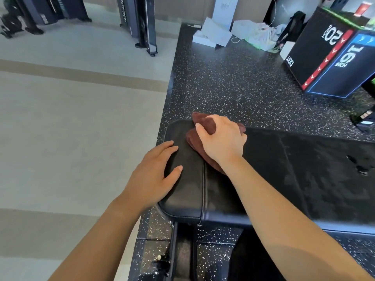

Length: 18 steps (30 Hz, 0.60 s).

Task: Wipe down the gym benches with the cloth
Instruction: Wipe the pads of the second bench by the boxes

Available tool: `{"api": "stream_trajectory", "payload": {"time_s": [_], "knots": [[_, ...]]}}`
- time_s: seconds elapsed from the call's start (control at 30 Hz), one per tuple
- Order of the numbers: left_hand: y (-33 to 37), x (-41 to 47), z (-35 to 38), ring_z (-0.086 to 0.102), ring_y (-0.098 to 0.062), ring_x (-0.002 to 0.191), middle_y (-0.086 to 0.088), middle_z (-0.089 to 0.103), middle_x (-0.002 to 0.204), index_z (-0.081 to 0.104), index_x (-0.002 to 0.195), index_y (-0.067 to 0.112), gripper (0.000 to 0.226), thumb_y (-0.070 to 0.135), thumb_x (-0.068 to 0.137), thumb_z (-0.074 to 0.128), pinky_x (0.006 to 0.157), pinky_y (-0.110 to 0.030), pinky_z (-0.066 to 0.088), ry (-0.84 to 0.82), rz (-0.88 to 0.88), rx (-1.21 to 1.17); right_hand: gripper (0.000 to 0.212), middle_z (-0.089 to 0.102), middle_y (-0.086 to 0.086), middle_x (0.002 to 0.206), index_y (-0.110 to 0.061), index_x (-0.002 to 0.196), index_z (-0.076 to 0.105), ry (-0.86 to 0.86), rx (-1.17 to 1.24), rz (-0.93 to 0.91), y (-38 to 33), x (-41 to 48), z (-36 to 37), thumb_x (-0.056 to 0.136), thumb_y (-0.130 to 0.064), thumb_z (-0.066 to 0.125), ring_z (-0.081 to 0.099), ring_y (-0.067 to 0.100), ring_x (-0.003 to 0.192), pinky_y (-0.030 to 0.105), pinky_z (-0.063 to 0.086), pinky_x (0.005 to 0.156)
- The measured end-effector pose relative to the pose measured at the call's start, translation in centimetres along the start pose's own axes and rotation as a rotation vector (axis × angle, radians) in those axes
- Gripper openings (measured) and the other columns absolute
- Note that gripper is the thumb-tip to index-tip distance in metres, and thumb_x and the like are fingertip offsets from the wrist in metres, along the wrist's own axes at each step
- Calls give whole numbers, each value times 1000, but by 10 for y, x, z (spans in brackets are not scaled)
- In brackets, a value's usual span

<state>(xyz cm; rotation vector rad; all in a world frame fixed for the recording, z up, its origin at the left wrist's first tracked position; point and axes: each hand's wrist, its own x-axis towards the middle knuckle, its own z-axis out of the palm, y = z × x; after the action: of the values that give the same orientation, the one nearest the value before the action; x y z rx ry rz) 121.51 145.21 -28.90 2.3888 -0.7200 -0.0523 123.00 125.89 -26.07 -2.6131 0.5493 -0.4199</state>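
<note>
One maroon cloth (204, 126) lies crosswise on the single black surface (294, 169), gripped in the curled fingers of the right hand (222, 138). The left hand (154, 177) rests flat beside it, fingers straight, on the surface's end.

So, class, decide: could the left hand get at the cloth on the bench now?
Probably yes. The left hand rests flat on the bench pad beside the cloth, with only bare pad between them; the right hand grips most of it, though.
</note>
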Motion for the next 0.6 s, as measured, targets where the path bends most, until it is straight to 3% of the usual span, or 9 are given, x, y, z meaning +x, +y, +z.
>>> {"api": "stream_trajectory", "payload": {"time_s": [0.13,0.3,0.43,0.6], "knots": [[-2,-4,-6,28,-12,135,7,32,148,43,136,24,52,44,89,49,108,-26,25,38,-33,-1,36,61,-11,114,-35,108,61,-6,-18,-44,-3,-7,-4,84,-60,49,52,19,109,42,34,85],[-10,-13,-17,35,-12,129,9,37,144,49,130,28,47,45,87,47,96,-32,44,62,-55,-18,29,60,-19,111,-38,101,63,0,31,-144,4,-55,-13,82,-58,53,51,11,106,40,33,83],[-24,-13,-24,44,-15,122,6,43,138,52,126,26,43,43,87,48,88,-29,44,59,-98,-23,29,58,-16,117,-36,105,62,1,31,-97,-12,-28,-1,86,-56,51,49,15,112,41,31,86],[-34,-11,-32,47,-13,118,4,48,133,55,123,23,36,36,90,52,86,-20,35,97,-142,-41,42,61,0,116,-31,114,59,-80,-82,-21,-49,29,23,86,-60,46,51,28,111,46,35,88]]}}
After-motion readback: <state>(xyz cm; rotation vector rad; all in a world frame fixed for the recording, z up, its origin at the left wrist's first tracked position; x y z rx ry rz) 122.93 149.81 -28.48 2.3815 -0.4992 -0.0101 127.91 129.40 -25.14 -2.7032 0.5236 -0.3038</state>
